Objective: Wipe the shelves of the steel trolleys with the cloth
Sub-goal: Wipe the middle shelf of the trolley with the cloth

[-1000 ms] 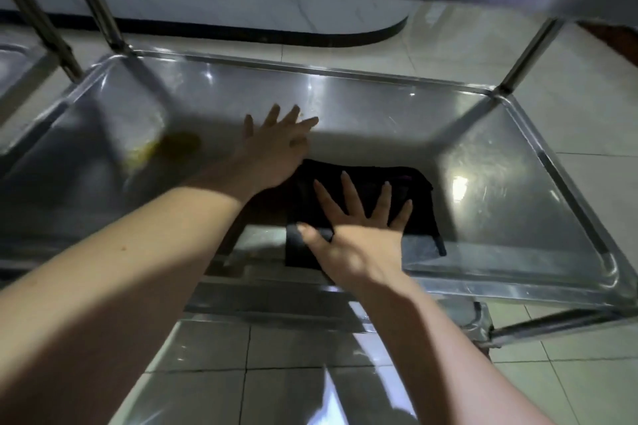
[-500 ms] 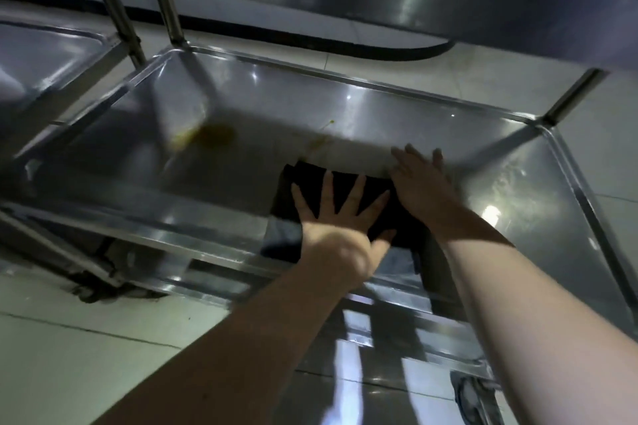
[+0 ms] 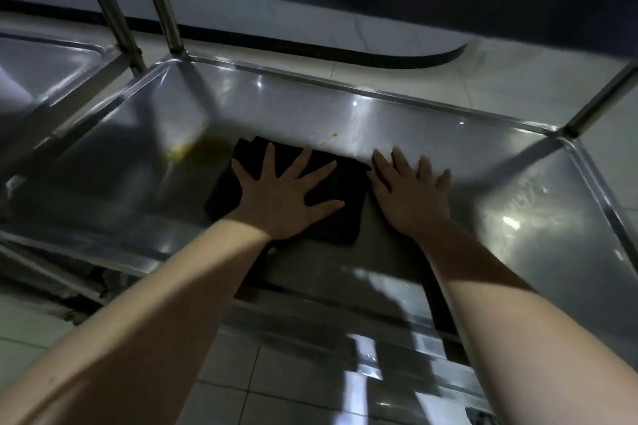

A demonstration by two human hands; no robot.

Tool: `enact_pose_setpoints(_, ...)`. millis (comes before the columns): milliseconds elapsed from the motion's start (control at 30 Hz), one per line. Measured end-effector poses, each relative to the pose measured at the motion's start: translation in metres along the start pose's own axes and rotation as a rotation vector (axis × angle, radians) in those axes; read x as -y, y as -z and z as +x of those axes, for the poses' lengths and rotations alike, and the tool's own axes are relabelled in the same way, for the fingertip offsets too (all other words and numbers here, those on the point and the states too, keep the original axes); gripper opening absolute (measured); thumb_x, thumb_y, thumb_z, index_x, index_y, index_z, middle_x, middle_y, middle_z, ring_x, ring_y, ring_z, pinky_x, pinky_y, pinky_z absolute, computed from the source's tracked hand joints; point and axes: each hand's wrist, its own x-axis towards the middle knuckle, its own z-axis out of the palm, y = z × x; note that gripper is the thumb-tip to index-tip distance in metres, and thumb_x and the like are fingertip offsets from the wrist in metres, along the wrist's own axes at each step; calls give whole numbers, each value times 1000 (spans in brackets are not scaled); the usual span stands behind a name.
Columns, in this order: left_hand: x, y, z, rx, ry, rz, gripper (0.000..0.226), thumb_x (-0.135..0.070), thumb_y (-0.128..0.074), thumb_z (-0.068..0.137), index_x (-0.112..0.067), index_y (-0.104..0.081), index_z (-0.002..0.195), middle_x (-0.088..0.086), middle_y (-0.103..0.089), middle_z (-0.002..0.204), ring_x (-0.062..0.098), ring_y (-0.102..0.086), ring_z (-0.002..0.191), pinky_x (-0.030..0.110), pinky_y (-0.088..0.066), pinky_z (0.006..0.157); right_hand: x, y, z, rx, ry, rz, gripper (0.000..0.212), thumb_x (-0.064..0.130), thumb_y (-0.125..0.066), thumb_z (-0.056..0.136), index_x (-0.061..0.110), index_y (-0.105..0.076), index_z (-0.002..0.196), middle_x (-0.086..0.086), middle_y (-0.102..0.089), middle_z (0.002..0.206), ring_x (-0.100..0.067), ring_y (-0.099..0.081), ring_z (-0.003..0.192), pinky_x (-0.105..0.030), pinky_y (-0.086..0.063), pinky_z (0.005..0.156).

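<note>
Pressing down on the black cloth (image 3: pixel 348 183), the left hand (image 3: pixel 283 193) lies flat with its fingers spread wide, so its grip is apart and not curled round anything. The cloth is folded and lies on the steel shelf (image 3: pixel 345 114) of the trolley, near the middle, a bit closer to the person's side. The right hand (image 3: pixel 411 197) lies flat on the bare steel just beside the right edge of the cloth. Its fingers are straight too, so its grip is also apart and holds nothing. A yellow stain (image 3: pixel 203 152) sits on the shelf just beside the far left corner of the cloth. A small yellow speck (image 3: pixel 329 138) lies a little past the far edge of the cloth. Bright spots of light shine on the steel. Another steel trolley (image 3: pixel 45 62) stands on the left, close to the first one. Pale floor tiles (image 3: pixel 518 79) show behind the shelf.
</note>
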Motion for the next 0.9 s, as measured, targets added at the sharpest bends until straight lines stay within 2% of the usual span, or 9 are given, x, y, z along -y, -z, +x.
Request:
enact_pose_setpoints(167, 2, 12, 87, -59, -7, 10, 77, -94, -9, 71, -66, 8, 141, -17, 11, 162, 38, 15, 147, 79, 11, 99, 1, -3, 2, 20, -9, -3, 58, 62, -5, 96, 47, 4, 151, 10, 4, 164, -37, 1, 149, -71, -1, 109)
enact_pose_setpoints(300, -5, 20, 114, -82, -3, 5, 79, -93, -11, 72, -63, 2, 144, -15, 5, 163, 40, 10, 147, 80, 7, 99, 1, -3, 6, 18, -13, 10, 57, 64, -8, 97, 49, 2, 151, 10, 4, 164, -37, 2, 149, -68, 0, 111)
enact_pose_setpoints(567, 18, 11, 74, -35, -59, 61, 85, -95, 0, 63, -64, 11, 141, -17, 12, 162, 37, 14, 148, 77, 6, 103, -3, 2, 10, 61, 38, -27, 59, 66, -10, 94, 52, 5, 149, 15, 6, 163, -36, 1, 148, -67, -7, 111)
enact_pose_setpoints(733, 16, 8, 54, -46, -16, 52, 76, -92, -9, 73, -65, 10, 142, -17, 12, 162, 37, 12, 148, 76, 6, 104, -6, 7, 18, 70, 82, -9, 57, 68, -11, 95, 56, 5, 148, 20, 6, 162, -35, 1, 149, -67, -7, 110)
enact_pose_setpoints(900, 8, 9, 41, -24, -22, 26, 74, -91, -11, 75, -66, 9, 141, -18, 13, 161, 38, 13, 148, 76, 9, 104, -15, 14, 28, 75, 91, 13, 56, 67, -14, 96, 55, 2, 149, 19, 3, 162, -33, -1, 149, -66, -5, 112)
